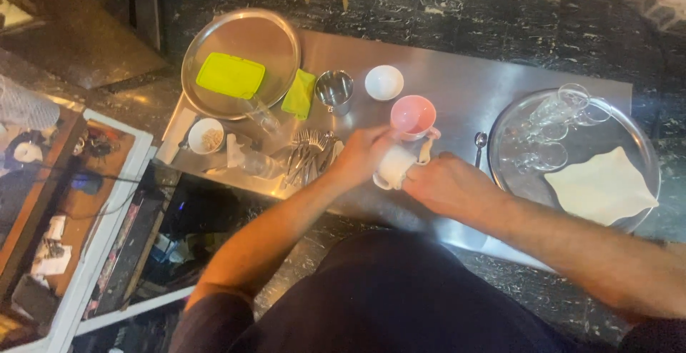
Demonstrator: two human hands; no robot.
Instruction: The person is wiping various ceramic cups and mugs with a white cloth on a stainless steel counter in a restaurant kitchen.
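I see my left hand (364,154) and right hand (446,185) both closed around a white mug (395,167), tipped on its side just above the steel tabletop (457,85). A pink cup (413,116) stands just behind it, forks (307,154) lie left, and a tray (639,138) of glasses (554,121) sits right.

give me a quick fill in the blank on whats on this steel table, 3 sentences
1. Both hands hold a ____ mug over the steel table.
2. The cup just behind the mug is ____.
3. The clear glasses lie on the round tray on the person's ____ side.

Missing words: white; pink; right
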